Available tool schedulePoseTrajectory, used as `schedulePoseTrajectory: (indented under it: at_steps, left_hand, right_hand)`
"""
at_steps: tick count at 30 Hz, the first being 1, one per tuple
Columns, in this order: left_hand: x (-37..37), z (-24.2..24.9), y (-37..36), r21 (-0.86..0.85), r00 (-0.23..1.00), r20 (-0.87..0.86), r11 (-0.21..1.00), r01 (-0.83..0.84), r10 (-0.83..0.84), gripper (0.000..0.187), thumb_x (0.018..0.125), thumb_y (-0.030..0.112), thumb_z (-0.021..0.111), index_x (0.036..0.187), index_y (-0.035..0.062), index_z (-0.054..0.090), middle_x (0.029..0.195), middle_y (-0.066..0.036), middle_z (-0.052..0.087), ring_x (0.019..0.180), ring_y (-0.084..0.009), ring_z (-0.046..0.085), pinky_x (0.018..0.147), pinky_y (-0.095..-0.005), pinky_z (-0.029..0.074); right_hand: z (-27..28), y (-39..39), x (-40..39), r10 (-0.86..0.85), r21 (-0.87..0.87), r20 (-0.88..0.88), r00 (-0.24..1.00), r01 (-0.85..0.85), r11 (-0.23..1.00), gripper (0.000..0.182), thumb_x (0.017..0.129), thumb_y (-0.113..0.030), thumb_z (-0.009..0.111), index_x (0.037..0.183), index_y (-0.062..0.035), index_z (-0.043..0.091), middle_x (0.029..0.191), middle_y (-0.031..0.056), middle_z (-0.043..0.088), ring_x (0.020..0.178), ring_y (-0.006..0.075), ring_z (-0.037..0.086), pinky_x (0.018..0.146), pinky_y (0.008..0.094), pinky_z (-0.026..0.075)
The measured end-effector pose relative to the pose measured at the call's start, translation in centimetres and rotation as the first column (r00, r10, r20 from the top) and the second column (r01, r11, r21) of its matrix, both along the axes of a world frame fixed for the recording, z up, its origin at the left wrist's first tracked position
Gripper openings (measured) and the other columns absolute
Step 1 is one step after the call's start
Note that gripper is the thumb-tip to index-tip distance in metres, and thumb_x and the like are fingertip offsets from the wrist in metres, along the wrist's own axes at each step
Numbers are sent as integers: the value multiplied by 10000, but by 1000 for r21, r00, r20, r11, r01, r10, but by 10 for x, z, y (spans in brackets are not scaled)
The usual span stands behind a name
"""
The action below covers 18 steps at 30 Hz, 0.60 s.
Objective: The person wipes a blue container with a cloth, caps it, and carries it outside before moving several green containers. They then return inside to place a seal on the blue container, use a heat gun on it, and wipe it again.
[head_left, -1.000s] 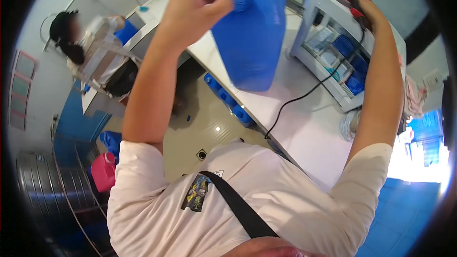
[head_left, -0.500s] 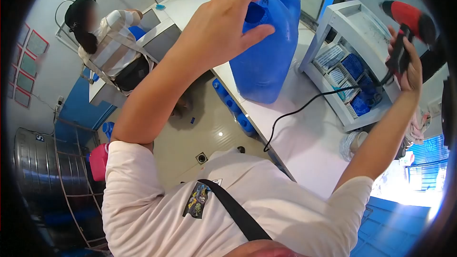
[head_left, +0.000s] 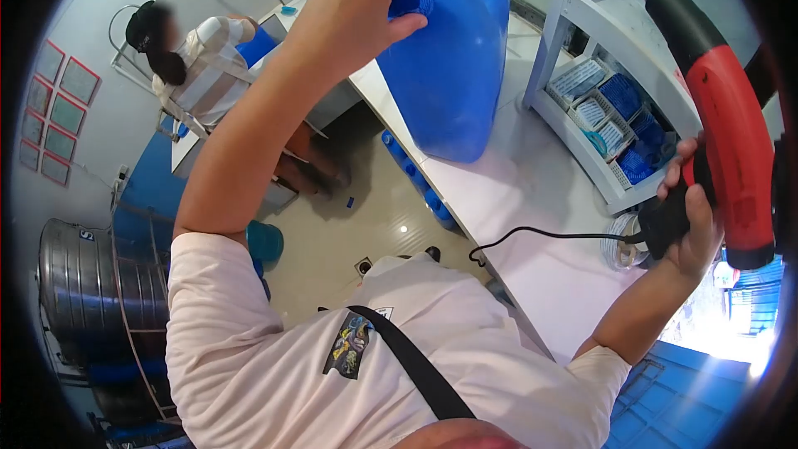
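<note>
My left hand [head_left: 357, 17] has its thumb and fingers around a ridged blue cap [head_left: 424, 3] at the top of a large blue jug [head_left: 449, 75]. The jug stands upright on the white counter [head_left: 540, 241]. In my right hand [head_left: 694, 229] is the handle of a red and black heat gun [head_left: 733, 133], its metal nozzle tilted up and to the left. A black cable [head_left: 553, 234] runs from the handle over the counter.
A white shelf [head_left: 619, 191] with baskets of blue and white items stands at the right. A roll of tape [head_left: 622, 241] is near my right wrist. A person [head_left: 204, 62] sits at the upper left. Blue containers [head_left: 411, 175] line the floor beside the counter. A steel tank [head_left: 100, 283] is at the left.
The heat gun has swung nearer, with its nozzle turned upward. My left fingers have closed in around the cap. The whole view has shifted slightly, and the jug appears farther left and higher.
</note>
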<state>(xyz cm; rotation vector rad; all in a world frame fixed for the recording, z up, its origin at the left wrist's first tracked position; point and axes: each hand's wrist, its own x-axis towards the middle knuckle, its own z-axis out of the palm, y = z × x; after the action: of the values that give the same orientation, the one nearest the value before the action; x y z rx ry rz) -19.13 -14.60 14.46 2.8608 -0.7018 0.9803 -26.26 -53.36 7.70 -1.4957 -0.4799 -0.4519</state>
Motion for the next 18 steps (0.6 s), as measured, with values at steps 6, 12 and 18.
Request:
schedulePoseTrajectory:
  at_steps: [6,12,18]
  left_hand:
    - [-9,4,-17,60,993,-3,991,-117,118,416,773,367,740,1092,123,631,724,-134,635,677,-309,622,666,-397,500]
    - [11,1,11,130,999,-21,991,43,-41,382,766,274,757,1106,148,639,940,-97,670,839,-274,638,732,-364,513]
    - [37,11,35,259,881,-125,842,473,-456,485,756,75,743,1210,180,610,1247,-25,581,1049,-269,603,857,-335,532]
  right_hand:
    - [-34,-17,-27,35,13,32,999,-35,999,729,778,-326,729,1310,61,417,1131,166,568,858,167,585,662,274,489]
    - [-47,-11,-61,-1,137,-111,994,16,990,631,826,-252,661,1312,68,414,1138,177,579,876,175,587,687,302,485]
    - [-53,-6,-77,-166,104,-124,978,180,978,631,831,-225,601,1343,65,373,1135,163,579,844,156,572,689,269,467]
